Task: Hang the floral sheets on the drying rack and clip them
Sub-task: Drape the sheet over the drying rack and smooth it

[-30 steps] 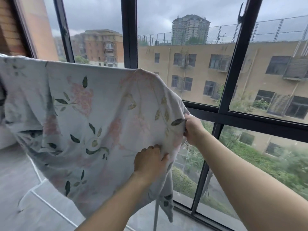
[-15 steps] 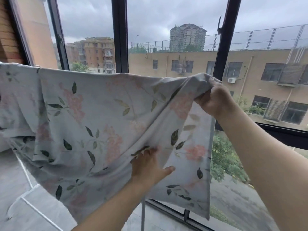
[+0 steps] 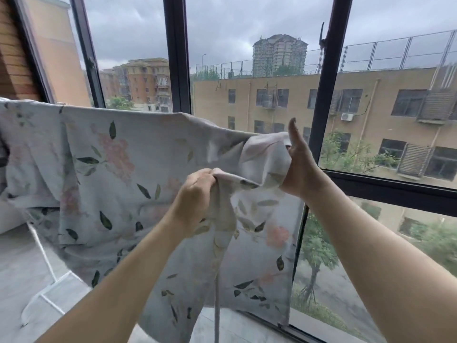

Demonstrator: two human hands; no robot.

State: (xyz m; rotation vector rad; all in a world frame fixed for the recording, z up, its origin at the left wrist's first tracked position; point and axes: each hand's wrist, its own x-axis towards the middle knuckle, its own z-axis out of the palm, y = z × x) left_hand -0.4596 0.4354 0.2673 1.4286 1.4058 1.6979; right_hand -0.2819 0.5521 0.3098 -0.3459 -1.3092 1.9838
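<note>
The floral sheet [image 3: 118,169], pale with pink flowers and dark leaves, hangs over the white drying rack [image 3: 42,248], whose top bar it hides. My left hand [image 3: 196,191] grips a bunched fold of the sheet near its middle. My right hand [image 3: 298,167] holds the sheet's right end up beside the window post. Its thumb points straight up and its fingers are buried in gathered cloth. Below both hands the sheet's right part hangs loose. No clips are in view.
A white upright of the rack [image 3: 217,310] shows below the sheet. Dark window frames [image 3: 321,115] stand just behind the sheet and my right hand. Grey tiled floor [image 3: 19,268] lies to the left around the rack's feet.
My left hand rose from lying flat on the sheet and now grips a fold. My right hand dropped slightly with the sheet's end, its thumb now lifted. The cloth between my hands has bunched.
</note>
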